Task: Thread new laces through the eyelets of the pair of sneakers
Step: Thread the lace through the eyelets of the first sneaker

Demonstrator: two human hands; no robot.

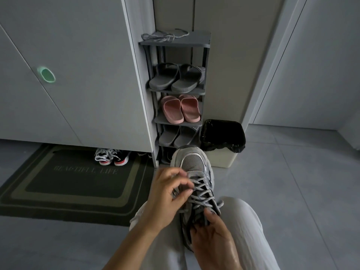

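Lower centre: left hand pinches lace, right hand clasps sneaker collar; both grips closed. Hold steady, lace flat & untwisted, tighten 1 crossing per pull.

A narrow grey shoe rack holds dark grey slides above pink slides. A black-lined bin stands just beside it. A dark doormat lies on the floor.
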